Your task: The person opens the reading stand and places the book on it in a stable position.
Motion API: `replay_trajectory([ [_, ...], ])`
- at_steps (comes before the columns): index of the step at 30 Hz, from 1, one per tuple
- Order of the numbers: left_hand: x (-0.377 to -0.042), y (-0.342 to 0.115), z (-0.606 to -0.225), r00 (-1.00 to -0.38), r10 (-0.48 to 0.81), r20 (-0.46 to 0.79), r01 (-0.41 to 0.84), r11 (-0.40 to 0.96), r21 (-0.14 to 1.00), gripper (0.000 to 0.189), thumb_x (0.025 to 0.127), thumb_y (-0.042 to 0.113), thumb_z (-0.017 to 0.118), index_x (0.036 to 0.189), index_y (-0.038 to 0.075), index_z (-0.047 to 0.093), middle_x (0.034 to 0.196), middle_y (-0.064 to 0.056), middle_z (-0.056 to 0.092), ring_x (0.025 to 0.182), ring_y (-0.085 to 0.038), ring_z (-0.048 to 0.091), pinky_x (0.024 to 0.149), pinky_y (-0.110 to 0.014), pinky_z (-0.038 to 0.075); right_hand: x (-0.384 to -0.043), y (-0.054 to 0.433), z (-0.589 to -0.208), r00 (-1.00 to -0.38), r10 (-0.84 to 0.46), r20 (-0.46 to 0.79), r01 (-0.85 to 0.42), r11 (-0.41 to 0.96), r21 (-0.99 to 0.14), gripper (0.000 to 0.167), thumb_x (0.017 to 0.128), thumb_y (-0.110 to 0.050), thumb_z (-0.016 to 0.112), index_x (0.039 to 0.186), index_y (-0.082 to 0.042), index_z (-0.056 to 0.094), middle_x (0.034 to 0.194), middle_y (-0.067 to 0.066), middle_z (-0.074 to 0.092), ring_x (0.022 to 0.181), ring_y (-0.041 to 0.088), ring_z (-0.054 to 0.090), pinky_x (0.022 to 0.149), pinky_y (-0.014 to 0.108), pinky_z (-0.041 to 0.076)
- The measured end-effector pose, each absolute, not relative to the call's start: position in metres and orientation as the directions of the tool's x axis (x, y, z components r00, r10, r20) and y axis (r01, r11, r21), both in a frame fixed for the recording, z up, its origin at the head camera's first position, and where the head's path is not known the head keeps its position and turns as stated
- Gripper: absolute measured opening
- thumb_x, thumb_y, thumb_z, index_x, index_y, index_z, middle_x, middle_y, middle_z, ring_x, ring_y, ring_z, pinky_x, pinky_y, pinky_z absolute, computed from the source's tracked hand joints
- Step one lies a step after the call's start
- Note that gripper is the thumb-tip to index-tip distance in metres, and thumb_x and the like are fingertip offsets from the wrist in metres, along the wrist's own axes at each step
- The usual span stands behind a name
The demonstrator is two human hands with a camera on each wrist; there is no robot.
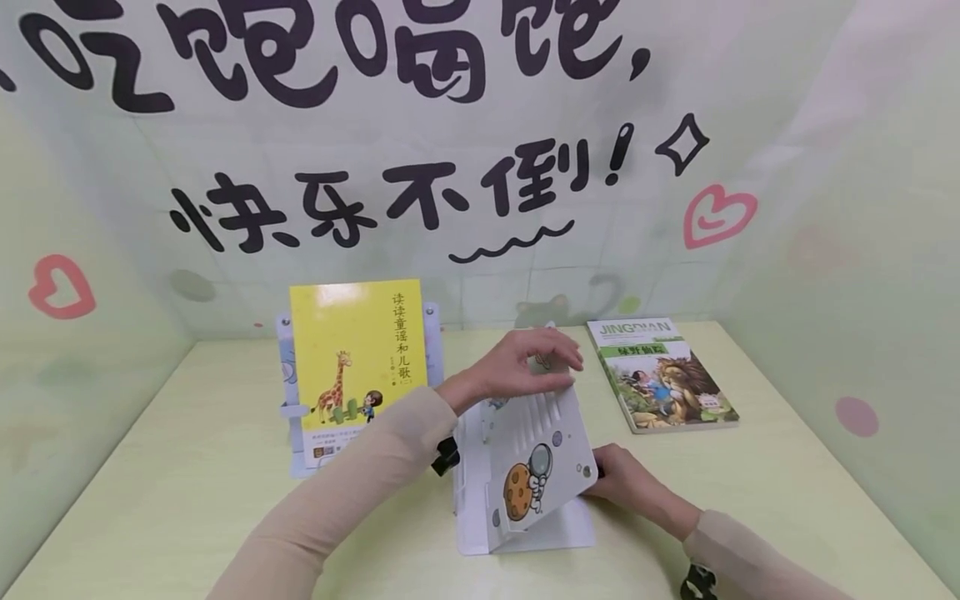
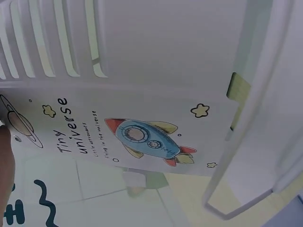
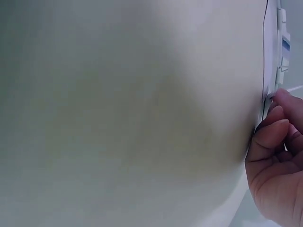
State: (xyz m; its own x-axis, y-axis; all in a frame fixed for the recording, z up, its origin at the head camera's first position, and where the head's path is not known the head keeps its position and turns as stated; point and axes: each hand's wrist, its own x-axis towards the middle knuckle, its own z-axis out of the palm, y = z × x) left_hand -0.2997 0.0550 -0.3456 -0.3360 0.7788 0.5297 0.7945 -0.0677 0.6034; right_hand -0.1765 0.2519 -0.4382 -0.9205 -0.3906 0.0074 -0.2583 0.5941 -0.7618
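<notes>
A white book stand (image 1: 543, 467) with slots and printed cartoon astronaut art stands in the middle of the table, its panel tilted above a flat base. My left hand (image 1: 528, 362) holds the panel's top edge, fingers bent over it. Low on the stand's right side, my right hand (image 1: 626, 483) has its fingers curled. In the right wrist view, thumb and fingers of the right hand (image 3: 277, 156) pinch at the stand's edge. The left wrist view shows the stand's panel (image 2: 156, 94) with a rocket print and a bent wire-like bar; only a sliver of the left hand appears there.
To the left, a yellow book (image 1: 360, 350) with a giraffe rests upright on another stand (image 1: 435, 333). A book with a lion cover (image 1: 667, 379) lies flat at the back right. Behind the table (image 1: 187, 467) hangs a printed backdrop (image 1: 405, 242).
</notes>
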Motion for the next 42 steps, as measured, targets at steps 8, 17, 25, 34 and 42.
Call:
replay_trajectory([
  [8, -0.314, 0.045, -0.350, -0.601, 0.698, 0.390, 0.606, 0.080, 0.792, 0.046, 0.087, 0.015, 0.068, 0.131, 0.008, 0.054, 0.138, -0.005, 0.051, 0.133, -0.015, 0.040, 0.110, -0.029, 0.031, -0.147, 0.250, -0.436, -0.960, -0.279, -0.037, -0.119, 0.522, -0.844, 0.017, 0.082, -0.006, 0.068, 0.093, 0.006, 0.067, 0.073, 0.005, 0.064, 0.058, 0.001, 0.047, 0.051, 0.019, 0.043],
  [17, -0.329, 0.027, -0.362, -0.774, 0.633, 0.025, 0.323, 0.360, 0.875, 0.057, 0.090, 0.030, 0.064, 0.139, 0.011, 0.044, 0.144, -0.004, 0.045, 0.134, -0.021, 0.040, 0.109, -0.037, 0.034, -0.096, 0.209, -0.424, -0.992, -0.128, -0.019, -0.020, 0.294, -0.956, 0.026, 0.082, -0.007, 0.069, 0.100, 0.008, 0.058, 0.080, 0.005, 0.058, 0.064, 0.002, 0.052, 0.050, 0.023, 0.050],
  [25, -0.326, 0.024, -0.369, -0.814, 0.579, -0.056, 0.223, 0.400, 0.889, 0.039, 0.089, 0.026, 0.065, 0.124, 0.011, 0.059, 0.116, -0.005, 0.065, 0.106, -0.016, 0.061, 0.096, -0.033, 0.047, -0.092, 0.175, -0.415, -0.999, -0.012, -0.033, 0.031, 0.169, -0.985, 0.036, 0.083, -0.005, 0.068, 0.112, 0.007, 0.052, 0.083, 0.010, 0.056, 0.064, 0.008, 0.054, 0.049, 0.024, 0.050],
  [34, -0.323, 0.023, -0.374, -0.856, 0.517, -0.029, 0.208, 0.395, 0.895, 0.030, 0.089, 0.023, 0.066, 0.114, 0.008, 0.064, 0.106, -0.005, 0.067, 0.096, -0.015, 0.062, 0.090, -0.031, 0.049, -0.095, 0.174, -0.415, -0.988, 0.139, -0.062, 0.083, 0.153, -0.985, 0.019, 0.085, -0.002, 0.065, 0.100, 0.005, 0.056, 0.078, 0.012, 0.059, 0.059, 0.011, 0.055, 0.048, 0.025, 0.051],
  [42, -0.328, 0.022, -0.380, -0.937, 0.351, -0.002, 0.143, 0.388, 0.911, 0.030, 0.089, 0.023, 0.065, 0.114, 0.007, 0.063, 0.104, -0.007, 0.067, 0.094, -0.017, 0.062, 0.084, -0.029, 0.051, -0.116, 0.202, -0.419, -0.961, 0.271, 0.052, -0.013, 0.143, -0.990, 0.009, 0.086, 0.002, 0.062, 0.089, 0.007, 0.056, 0.067, 0.009, 0.058, 0.055, 0.011, 0.056, 0.047, 0.026, 0.052],
])
